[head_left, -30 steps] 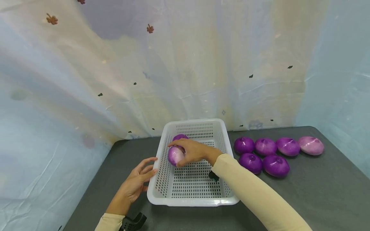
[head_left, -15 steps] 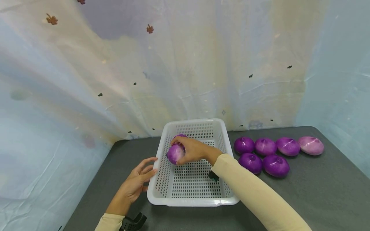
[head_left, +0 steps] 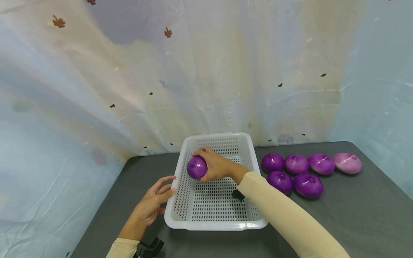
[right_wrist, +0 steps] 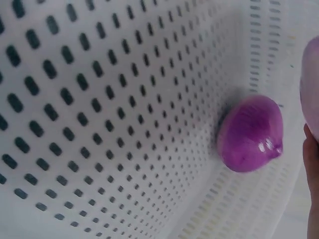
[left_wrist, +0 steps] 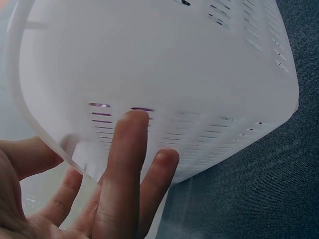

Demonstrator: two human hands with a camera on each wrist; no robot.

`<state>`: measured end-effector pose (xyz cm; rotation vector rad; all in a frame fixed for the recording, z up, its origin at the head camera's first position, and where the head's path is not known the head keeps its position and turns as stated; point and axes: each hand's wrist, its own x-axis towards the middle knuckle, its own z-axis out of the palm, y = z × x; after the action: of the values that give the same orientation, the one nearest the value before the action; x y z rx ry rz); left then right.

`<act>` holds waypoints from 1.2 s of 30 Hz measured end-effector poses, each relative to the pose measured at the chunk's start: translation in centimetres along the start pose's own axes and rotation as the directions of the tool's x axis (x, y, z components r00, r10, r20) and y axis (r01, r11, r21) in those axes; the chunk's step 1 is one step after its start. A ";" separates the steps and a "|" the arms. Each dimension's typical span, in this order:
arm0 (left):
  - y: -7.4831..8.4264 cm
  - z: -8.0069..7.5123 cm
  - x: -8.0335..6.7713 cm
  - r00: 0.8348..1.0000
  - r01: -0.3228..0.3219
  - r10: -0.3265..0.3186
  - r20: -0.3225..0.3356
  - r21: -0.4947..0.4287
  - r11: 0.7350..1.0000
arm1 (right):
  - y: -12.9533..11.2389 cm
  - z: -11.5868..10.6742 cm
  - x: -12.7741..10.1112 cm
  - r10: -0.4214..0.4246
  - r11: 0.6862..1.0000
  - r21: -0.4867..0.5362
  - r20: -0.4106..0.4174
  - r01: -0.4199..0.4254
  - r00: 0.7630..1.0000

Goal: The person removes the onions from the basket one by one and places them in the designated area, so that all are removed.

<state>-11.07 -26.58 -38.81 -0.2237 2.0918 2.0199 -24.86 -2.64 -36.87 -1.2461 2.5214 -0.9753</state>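
Observation:
In the head view, my right hand (head_left: 214, 165) holds a glossy purple onion (head_left: 196, 167) inside the white slotted plastic basket (head_left: 216, 227), near its left wall. The right wrist view catches only a pale edge of this held onion (right_wrist: 311, 92), with a finger beneath it. Another purple onion (right_wrist: 251, 133) lies in the basket's corner there; in the head view the right hand and held onion hide it. At the basket's left rim, my left hand (head_left: 153, 200) grips the wall. Its fingers (left_wrist: 130, 149) lie along the outside, while other digits reach behind the rim.
Several purple onions (head_left: 296, 164) sit in two rows on the dark grey table (head_left: 338, 215), right of the basket; a paler onion (head_left: 347, 162) ends the back row. A patterned curtain (head_left: 206, 71) hangs behind the table. A black wrist device (head_left: 150, 248) sits at the left cuff.
The held onion has turned in my right hand, from its pale pink side to a deep purple side facing up, and has shifted slightly upward. The left hand and basket stay put.

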 end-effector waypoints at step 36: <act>0.1 0.2 -0.2 1.000 0.002 -0.002 0.001 -0.010 1.000 | -2.3 -7.2 -6.3 -0.072 0.997 0.001 -0.073 0.072 0.995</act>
<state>-10.93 -26.39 -38.70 -0.2263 2.0804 2.0296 -22.33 4.60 -30.68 -1.3321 2.5437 -1.0594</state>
